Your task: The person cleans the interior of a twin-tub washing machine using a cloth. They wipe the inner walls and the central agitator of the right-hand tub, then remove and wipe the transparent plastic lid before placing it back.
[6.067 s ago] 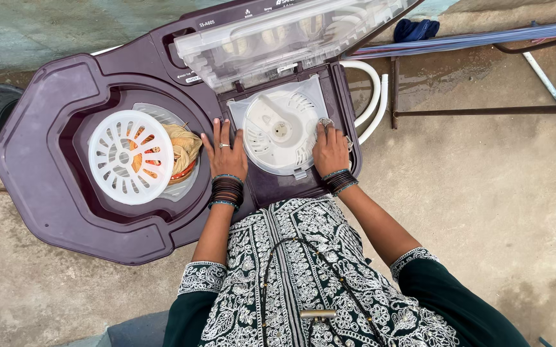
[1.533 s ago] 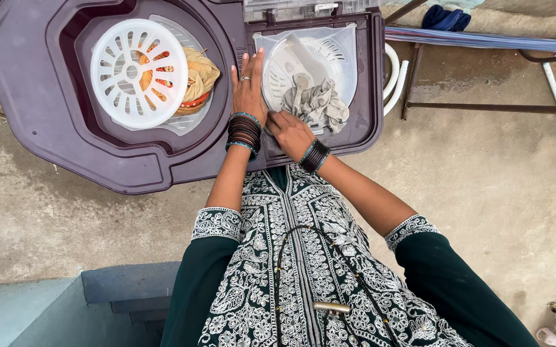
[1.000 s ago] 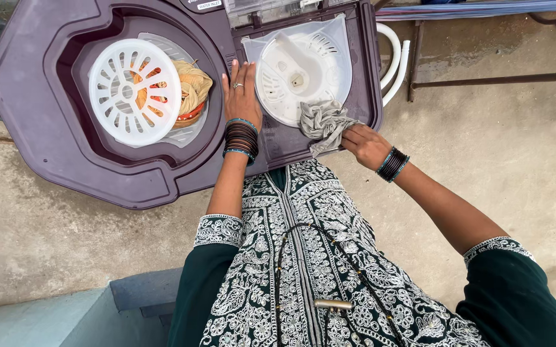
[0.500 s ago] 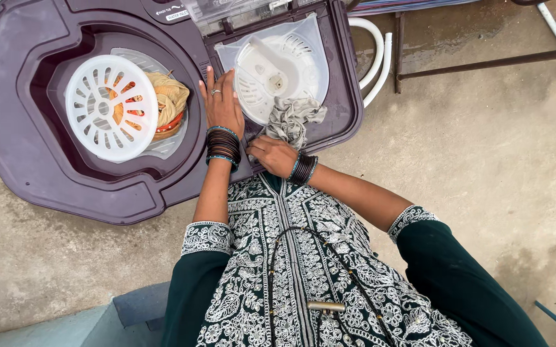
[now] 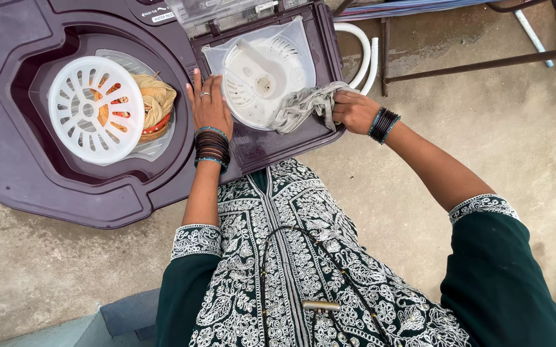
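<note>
Head view: right hand [image 5: 354, 110] clamped on grey cloth [image 5: 304, 106], bunched, draped over rim of white spin tub [image 5: 262, 80] at right edge of purple washing machine [image 5: 8, 173]. Left hand [image 5: 208, 106] flat, fingers spread, holding nothing, pressed on machine top betw. tubs. White perforated lid [image 5: 95, 109] over wash tub, orange/yellow laundry [image 5: 156, 103] beneath. White hose [image 5: 363, 54] behind machine.

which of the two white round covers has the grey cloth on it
The right cover, beside the right hand gripping the grey cloth; the left cover has none.
</note>
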